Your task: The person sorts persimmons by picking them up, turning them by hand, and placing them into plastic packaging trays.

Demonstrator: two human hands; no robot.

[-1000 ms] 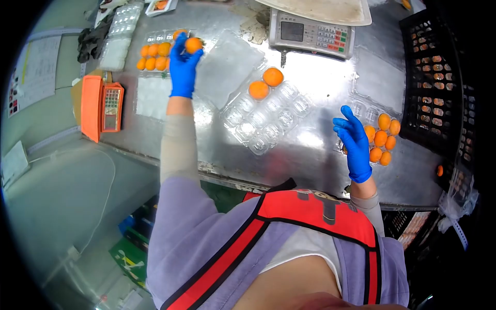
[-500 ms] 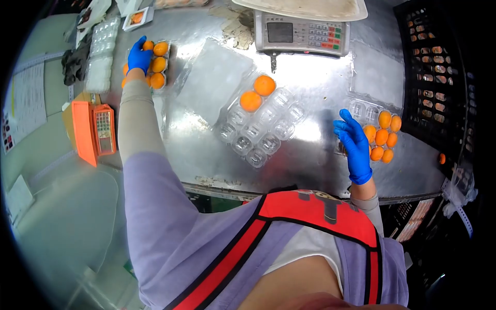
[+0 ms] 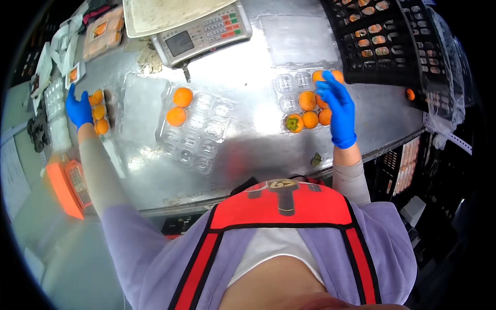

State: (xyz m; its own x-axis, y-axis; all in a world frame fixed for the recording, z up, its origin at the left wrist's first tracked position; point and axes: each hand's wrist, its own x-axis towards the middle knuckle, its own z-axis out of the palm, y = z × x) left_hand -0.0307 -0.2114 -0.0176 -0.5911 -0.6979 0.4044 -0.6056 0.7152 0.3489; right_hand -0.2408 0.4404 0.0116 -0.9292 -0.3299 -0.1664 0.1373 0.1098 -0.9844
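Note:
My left hand (image 3: 79, 107), in a blue glove, is at the left edge of a tray of persimmons (image 3: 99, 112). Its thumb and fingers are spread, and no fruit shows in them. Blue-gloved too, my right hand (image 3: 341, 116) hovers over the right side of a clear plastic tray (image 3: 287, 103) partly filled with persimmons (image 3: 307, 101). Its fingers stretch forward, covering some of the fruit. One persimmon (image 3: 294, 123) there lies with its green calyx up. Between the hands, another clear tray (image 3: 199, 129) holds two persimmons (image 3: 179, 106) in its far left cups.
A weighing scale (image 3: 201, 36) stands at the back. Black crates (image 3: 382, 46) with packed fruit rise at the back right. Stacked clear trays (image 3: 57, 113) and an orange device (image 3: 64, 188) are at left. A loose leaf (image 3: 316, 159) lies near the front edge.
The view has turned right, so the table appears shifted left. My left hand has moved off the fruit to the tray's left side. My right hand has moved over the right tray's fruit.

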